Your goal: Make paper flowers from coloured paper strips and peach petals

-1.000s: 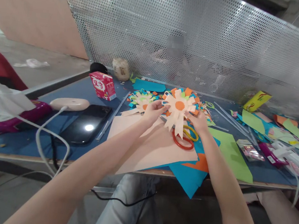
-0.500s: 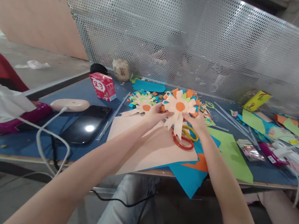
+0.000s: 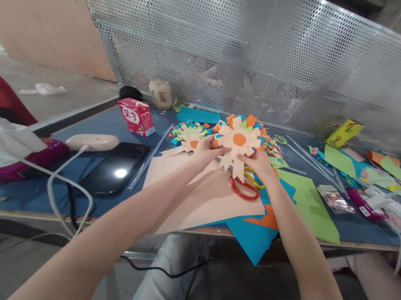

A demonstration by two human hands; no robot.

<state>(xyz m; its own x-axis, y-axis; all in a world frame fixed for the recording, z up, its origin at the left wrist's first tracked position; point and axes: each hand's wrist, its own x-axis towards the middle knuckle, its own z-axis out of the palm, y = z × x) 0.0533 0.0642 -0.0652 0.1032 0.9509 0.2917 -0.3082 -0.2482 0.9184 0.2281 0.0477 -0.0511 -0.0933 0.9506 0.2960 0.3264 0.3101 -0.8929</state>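
Note:
A layered paper flower with cream, orange, blue and green petals and an orange centre is held up between my two hands. My left hand pinches its left side, while my right hand grips the lower right edge. Two cream paper tails hang from the flower. Just below it, scissors with red and yellow handles lie on cream paper sheets. Behind my left hand rests a second paper flower, partly hidden.
Left are a black phone, a pink box and a white cable. Blue and green sheets lie right, with paper scraps farther over. A perforated metal panel stands behind. Another person's leg shows lower right.
The held flower has shifted slightly left and its tails have swung a little. Both hands have moved slightly with it, still holding on.

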